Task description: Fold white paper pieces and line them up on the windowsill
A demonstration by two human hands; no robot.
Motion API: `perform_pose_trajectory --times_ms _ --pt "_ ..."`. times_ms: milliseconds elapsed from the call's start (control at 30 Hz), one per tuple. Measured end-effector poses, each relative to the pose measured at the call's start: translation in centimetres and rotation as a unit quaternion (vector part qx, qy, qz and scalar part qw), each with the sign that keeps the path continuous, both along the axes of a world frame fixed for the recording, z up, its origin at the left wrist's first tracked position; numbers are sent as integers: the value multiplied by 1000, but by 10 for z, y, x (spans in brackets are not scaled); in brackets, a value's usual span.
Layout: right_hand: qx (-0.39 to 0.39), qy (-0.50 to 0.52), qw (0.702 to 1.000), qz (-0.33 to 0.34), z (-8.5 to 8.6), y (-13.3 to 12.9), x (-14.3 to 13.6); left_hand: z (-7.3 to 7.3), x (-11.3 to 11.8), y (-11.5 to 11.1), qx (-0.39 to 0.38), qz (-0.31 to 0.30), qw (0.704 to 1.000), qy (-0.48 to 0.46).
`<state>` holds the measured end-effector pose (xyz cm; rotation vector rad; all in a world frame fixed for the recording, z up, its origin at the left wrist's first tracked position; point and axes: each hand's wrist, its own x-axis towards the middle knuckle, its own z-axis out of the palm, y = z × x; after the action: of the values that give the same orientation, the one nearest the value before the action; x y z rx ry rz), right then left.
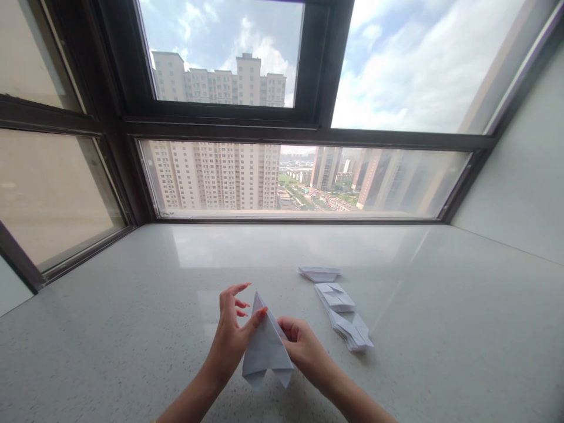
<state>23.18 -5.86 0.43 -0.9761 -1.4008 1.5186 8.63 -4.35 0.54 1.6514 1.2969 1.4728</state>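
A folded sheet of white paper point(267, 346) is held up in front of me, its point upward and two small flaps hanging at its lower edge. My left hand point(235, 323) has its thumb pressed on the upper part of the paper, while its other fingers are spread away to the left. At the right edge, my right hand point(297, 341) pinches the paper between thumb and curled fingers. Some of those fingers are hidden behind the sheet.
Right of my hands lie folded paper pieces: a boat-like one point(319, 274), a squarish stack point(335, 297) and another stack point(352, 332). They rest on a speckled white sill point(132, 341). Dark window frames point(299, 222) border it at the back, and a white wall point(515, 188) stands right.
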Motion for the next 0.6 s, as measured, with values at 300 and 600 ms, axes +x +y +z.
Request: perform_pose_trajectory --times_ms 300,600 --pt "14 -4 1000 -4 1 0 1 4 6 -1 -177 -190 959 -113" --pt "33 28 999 32 5 -1 -2 7 9 -8 -145 -138 976 -82"
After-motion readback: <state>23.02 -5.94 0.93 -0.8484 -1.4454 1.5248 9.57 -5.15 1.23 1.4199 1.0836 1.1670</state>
